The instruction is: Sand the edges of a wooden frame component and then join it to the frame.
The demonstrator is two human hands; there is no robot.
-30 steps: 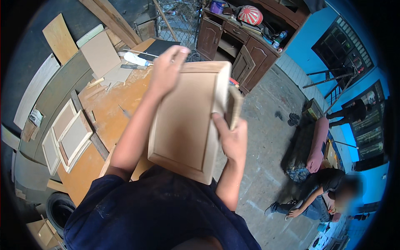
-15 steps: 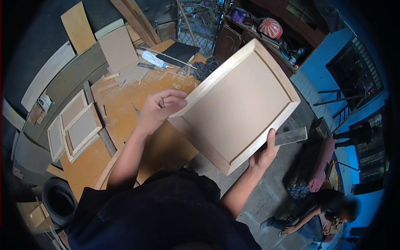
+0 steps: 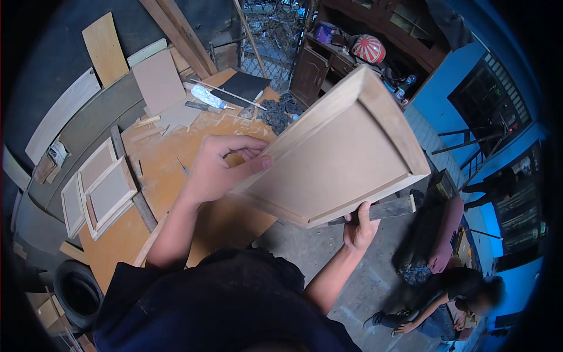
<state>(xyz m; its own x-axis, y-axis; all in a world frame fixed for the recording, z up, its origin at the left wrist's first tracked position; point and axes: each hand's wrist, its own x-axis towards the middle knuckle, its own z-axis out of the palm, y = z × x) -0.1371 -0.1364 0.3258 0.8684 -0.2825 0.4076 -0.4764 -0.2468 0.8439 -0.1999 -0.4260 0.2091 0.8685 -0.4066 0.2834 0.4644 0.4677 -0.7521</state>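
A shallow pale wooden frame [image 3: 321, 158] with a flat brown panel is held up before me, tilted. My right hand [image 3: 359, 232] grips its near right edge, thumb on the rim. The same hand also keeps a dark flat strip [image 3: 390, 208] with a pale end under the frame; its other end is hidden. At the left rim is my left hand [image 3: 220, 170], its fingers curled and the thumb tip against the wood. Whether its fingertips reach behind the rim is hard to see. Several similar frames [image 3: 108, 190] lie overlapping at the left of the orange-brown table [image 3: 155, 155].
A white-blue bottle [image 3: 208, 97], a black sheet [image 3: 241, 88] and scraps lie at the table's far end. Boards lean at the back left. A tyre [image 3: 79, 293] stands low left. Another person [image 3: 437, 305] crouches at right. A dark cabinet [image 3: 311, 73] stands behind.
The frame has tipped, its panel now seen at a steeper slant and its near edge higher. My right hand has shifted slightly left and down; the left hand's fingers have curled round more.
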